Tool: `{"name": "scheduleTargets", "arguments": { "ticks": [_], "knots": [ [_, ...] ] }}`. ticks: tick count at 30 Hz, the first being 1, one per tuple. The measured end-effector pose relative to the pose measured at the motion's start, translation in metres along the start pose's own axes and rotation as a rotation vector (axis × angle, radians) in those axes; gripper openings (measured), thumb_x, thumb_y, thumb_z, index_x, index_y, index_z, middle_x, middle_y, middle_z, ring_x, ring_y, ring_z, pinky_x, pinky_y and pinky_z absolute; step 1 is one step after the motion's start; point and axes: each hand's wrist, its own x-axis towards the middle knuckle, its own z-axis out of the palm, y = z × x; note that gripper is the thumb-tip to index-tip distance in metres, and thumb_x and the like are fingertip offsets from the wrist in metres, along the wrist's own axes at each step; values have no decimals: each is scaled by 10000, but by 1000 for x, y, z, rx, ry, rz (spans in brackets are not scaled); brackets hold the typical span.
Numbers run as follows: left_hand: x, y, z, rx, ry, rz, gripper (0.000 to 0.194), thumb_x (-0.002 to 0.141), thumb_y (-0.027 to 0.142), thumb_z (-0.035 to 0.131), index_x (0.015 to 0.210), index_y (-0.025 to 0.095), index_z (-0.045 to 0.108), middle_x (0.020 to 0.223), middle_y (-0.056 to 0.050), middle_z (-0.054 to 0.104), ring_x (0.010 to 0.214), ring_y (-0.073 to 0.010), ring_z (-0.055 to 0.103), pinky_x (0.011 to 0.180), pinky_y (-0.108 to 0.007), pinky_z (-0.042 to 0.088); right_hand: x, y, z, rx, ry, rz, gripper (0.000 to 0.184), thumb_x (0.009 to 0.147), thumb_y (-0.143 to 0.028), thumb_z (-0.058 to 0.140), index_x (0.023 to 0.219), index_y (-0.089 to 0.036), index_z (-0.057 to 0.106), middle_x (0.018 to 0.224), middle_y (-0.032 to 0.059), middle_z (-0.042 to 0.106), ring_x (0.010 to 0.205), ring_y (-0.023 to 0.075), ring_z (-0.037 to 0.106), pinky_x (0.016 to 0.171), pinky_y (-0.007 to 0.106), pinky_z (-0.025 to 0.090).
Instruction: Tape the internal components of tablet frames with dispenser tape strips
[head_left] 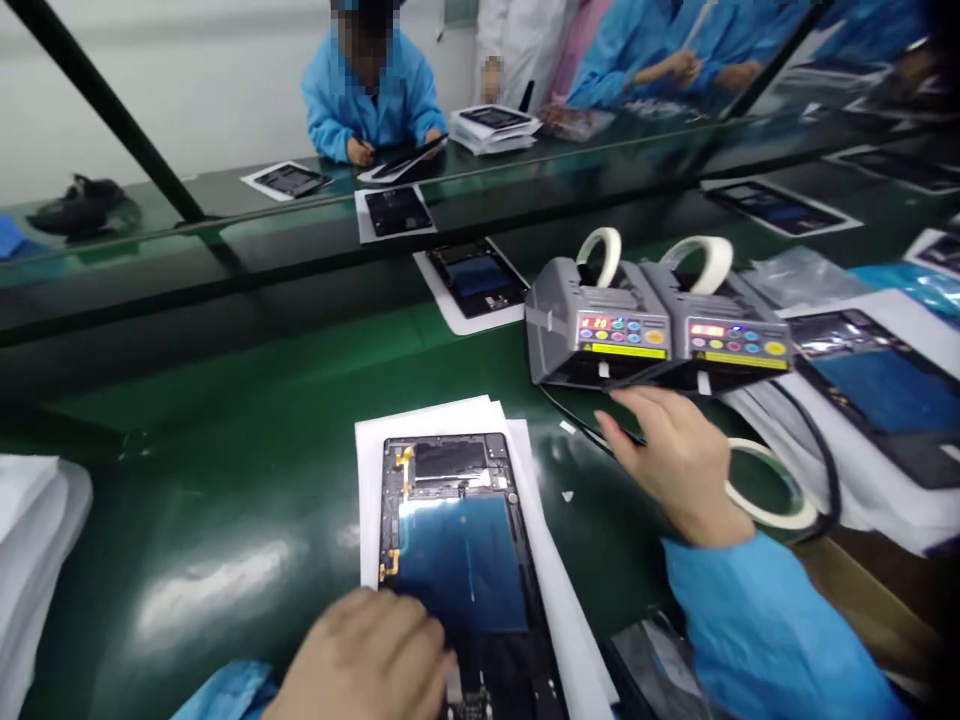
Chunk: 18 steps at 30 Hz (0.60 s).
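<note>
A black rectangular tablet panel [457, 560], with a glossy blue centre and gold flex strips along its left side, lies on a stack of white paper sheets [442, 422] on a glossy green work surface [210, 470], directly ahead of the wearer. Its long axis runs away from the body, with the far end leaning slightly left. The left hand [360, 655] is the nearer one, lying over the panel's near left part; its fingers [427, 635] rest on the panel, though whether they grip it cannot be told. The right hand [679, 460] is off to the panel's right, with its fingers [622, 412] loosely spread and holding nothing. They sit just in front of two grey electronic tape dispensers [600, 330] with red digital displays and coloured buttons. A loose roll of white tape [776, 522] lies just beside the right wrist.
</note>
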Motion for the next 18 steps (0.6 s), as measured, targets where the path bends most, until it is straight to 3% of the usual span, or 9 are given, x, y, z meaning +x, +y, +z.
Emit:
{"name": "scheduleTargets", "arguments": {
  "ticks": [2,5,10,13,18],
  "knots": [
    [0,-19,-3,11,79,-90,213,927,156,392,853,188,589,728,-18,644,614,-153,619,556,-284,508,12,17,17,-69,13,-52,229,854,-253,600,1052,-140,618,985,93,677,871,198,626,764,307,487],
    [-10,-37,2,1,77,-155,199,917,147,406,867,193,593,714,-15,634,573,-148,608,510,-269,503,20,31,32,-92,27,-68,181,857,-227,590,1007,-139,639,955,86,686,834,183,623,736,294,481],
    [-24,-39,7,-33,-21,-189,174,929,164,425,857,194,581,712,-11,623,588,-156,607,530,-286,510,17,36,24,-18,67,-79,89,858,-219,587,860,-179,666,865,63,705,765,166,629,671,284,465],
    [-14,-39,4,-36,-26,-179,150,931,167,438,885,189,579,739,-13,634,619,-161,613,555,-296,512,17,11,7,141,30,-103,44,840,-194,607,842,-186,650,847,64,703,782,156,638,698,264,484],
    [25,-40,7,-51,-65,-64,128,922,178,470,850,174,575,723,-14,618,604,-163,589,533,-298,493,20,-56,-9,501,-181,-175,117,849,-117,576,936,-188,609,894,22,686,790,126,637,707,251,508]
  ]
}}
